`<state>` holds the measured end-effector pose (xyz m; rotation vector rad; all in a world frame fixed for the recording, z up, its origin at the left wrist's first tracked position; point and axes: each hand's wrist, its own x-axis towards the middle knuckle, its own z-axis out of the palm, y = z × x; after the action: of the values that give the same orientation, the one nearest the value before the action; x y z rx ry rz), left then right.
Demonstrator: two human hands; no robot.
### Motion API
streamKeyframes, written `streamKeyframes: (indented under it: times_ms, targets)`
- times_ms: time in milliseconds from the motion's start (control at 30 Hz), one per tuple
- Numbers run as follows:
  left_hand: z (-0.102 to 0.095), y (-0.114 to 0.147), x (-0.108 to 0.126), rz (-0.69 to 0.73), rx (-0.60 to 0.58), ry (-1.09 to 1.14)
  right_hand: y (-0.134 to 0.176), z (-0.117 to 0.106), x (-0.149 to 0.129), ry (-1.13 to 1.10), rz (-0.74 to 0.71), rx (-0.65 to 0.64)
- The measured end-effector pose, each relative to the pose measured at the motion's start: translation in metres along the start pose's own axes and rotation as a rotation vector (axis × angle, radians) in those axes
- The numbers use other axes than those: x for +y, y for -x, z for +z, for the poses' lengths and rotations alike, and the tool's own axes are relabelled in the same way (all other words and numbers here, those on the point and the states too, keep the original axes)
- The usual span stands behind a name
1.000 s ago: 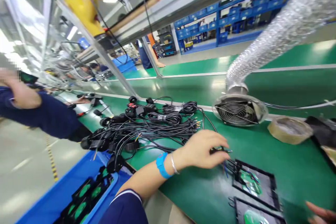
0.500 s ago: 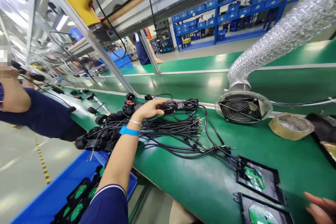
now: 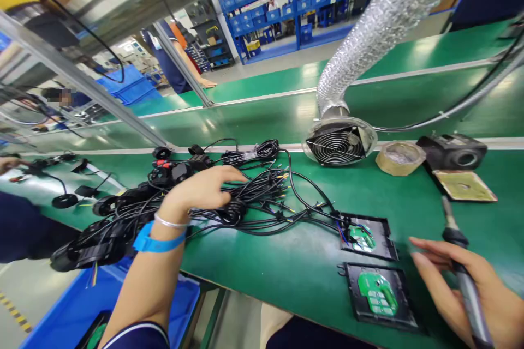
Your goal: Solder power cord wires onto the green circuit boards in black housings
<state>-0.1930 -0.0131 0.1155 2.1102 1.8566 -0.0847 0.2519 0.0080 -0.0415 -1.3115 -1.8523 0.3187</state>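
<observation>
My left hand is over a bundle of black cables with bare coloured wire ends, its index finger and thumb apart. A small coil of black cable lies just below the thumb. My right hand holds a soldering iron, tip pointing away from me, with the fingers stretched toward the housings. Beside it lie two black plastic housings with green circuit boards: the far housing has cable wires running to its board, and the near housing shows none.
A fan on a silver flexible duct stands at the back. Right of it are a tape roll, a black block and a yellowish pad. A blue bin is below left. Another person's sleeve shows left.
The view has turned right. My left hand has come nearer with the small coil, which now sits below its thumb. My right hand has come fully into view with the soldering iron.
</observation>
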Motion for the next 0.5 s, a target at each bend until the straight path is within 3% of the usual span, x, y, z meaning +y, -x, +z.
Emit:
streamKeyframes:
  times_ms: [100, 167, 300, 400, 500]
  targets:
    - [0.036, -0.036, 0.057, 0.275, -0.018, -0.086, -0.001, -0.002, -0.019, -0.024, -0.164, -0.084]
    - [0.059, -0.058, 0.085, 0.400, 0.067, -0.061, 0.001, 0.000, -0.025, -0.097, -0.256, -0.134]
    - [0.091, -0.092, 0.111, 0.643, 0.121, 0.064, 0.006, 0.006, -0.026, -0.149, -0.313, -0.296]
    - [0.094, -0.105, 0.120, 0.725, 0.055, 0.013, 0.007, 0.008, -0.026, -0.107, -0.326, -0.294]
    - [0.069, -0.094, 0.124, 0.733, 0.012, -0.044, 0.008, 0.010, -0.027, -0.063, -0.288, -0.218]
